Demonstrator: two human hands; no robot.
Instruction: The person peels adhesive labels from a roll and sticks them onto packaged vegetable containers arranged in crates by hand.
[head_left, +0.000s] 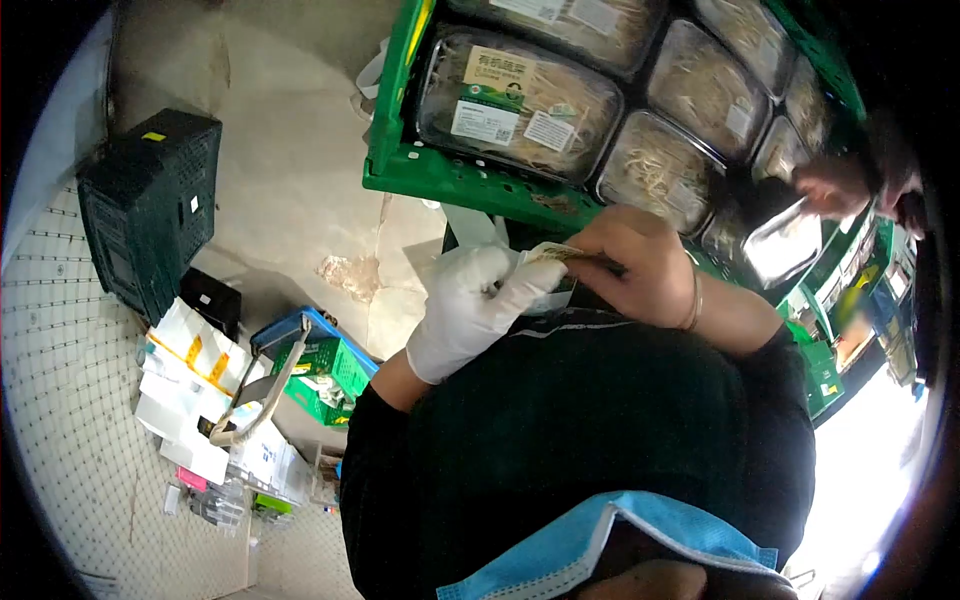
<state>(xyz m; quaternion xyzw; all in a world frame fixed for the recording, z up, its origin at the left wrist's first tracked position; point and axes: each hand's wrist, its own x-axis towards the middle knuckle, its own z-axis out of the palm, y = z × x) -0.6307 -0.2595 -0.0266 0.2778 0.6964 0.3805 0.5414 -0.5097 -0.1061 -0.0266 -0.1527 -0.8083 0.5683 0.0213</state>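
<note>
My left hand (460, 308), in a white glove, is closed on a small stack of printed labels (550, 253) in front of my chest. The bare fingers of my right hand (640, 265) pinch the right end of the same labels, so both hands meet there. Just beyond my hands is a green crate (400, 165) holding several clear-lidded trays of pale sprouts. The nearest full tray (590, 105) carries a green and cream label and white stickers. Part of what lies between my fingers is hidden.
At the right, another person's hand (835, 190) is over a shiny tray (783, 245). Dark crates (150, 210) stand at the left, above white boxes (200, 350) and a blue-rimmed basket (345, 340) with a green crate (325, 365) in it. More green crates (822, 378) stand at the right.
</note>
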